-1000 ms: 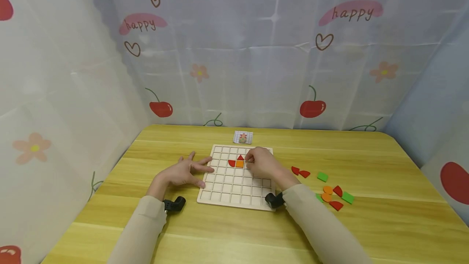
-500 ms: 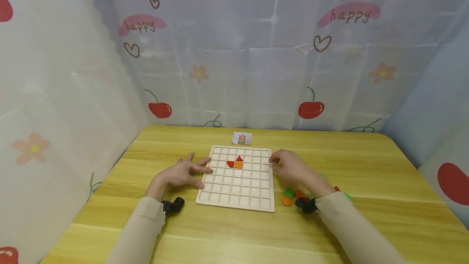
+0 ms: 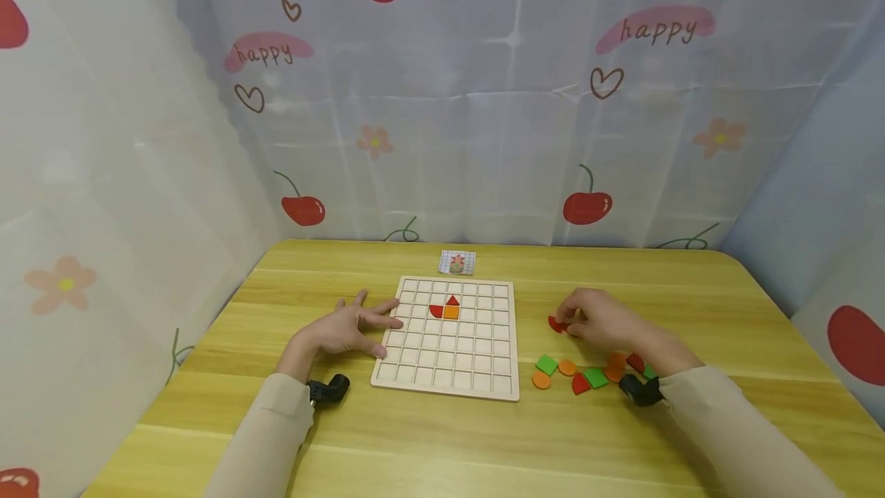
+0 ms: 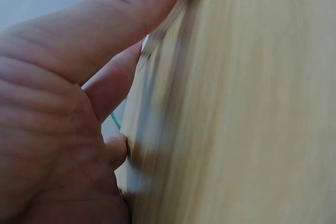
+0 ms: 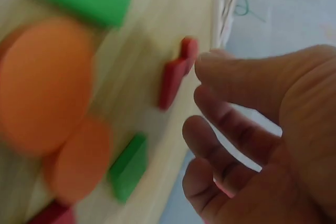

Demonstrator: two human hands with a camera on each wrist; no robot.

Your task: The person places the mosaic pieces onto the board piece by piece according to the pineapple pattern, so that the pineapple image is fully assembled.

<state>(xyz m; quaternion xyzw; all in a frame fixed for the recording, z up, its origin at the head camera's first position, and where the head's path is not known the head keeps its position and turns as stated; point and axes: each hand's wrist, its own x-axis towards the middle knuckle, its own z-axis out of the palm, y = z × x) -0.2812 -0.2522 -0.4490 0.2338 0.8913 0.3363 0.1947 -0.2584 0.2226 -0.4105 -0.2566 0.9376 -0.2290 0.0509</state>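
With fingers spread, the left hand (image 3: 337, 330) rests at the left edge of the pale gridded board (image 3: 455, 343); the left wrist view shows its thumb and palm (image 4: 58, 103) close up. An orange square (image 3: 451, 313) sits on the board, a red piece (image 3: 436, 312) to its left and a red pointed piece (image 3: 452, 300) above. Right of the board, the right hand (image 3: 608, 323) is over two red pieces (image 3: 555, 323), partly covering them. In the right wrist view, that hand (image 5: 262, 129) has bent fingers, nothing visible between thumb and index, beside the red pieces (image 5: 172, 80).
Several loose green, orange and red pieces lie right of the board, among them a green square (image 3: 546, 364) and an orange disc (image 3: 541, 380). A small patterned card (image 3: 457, 262) lies behind the board. A printed curtain (image 3: 442, 121) hangs beyond the table.
The right hand has left the board and moved right to the red pieces. Several loose pieces its arm had covered now show. The left hand has stayed in place.
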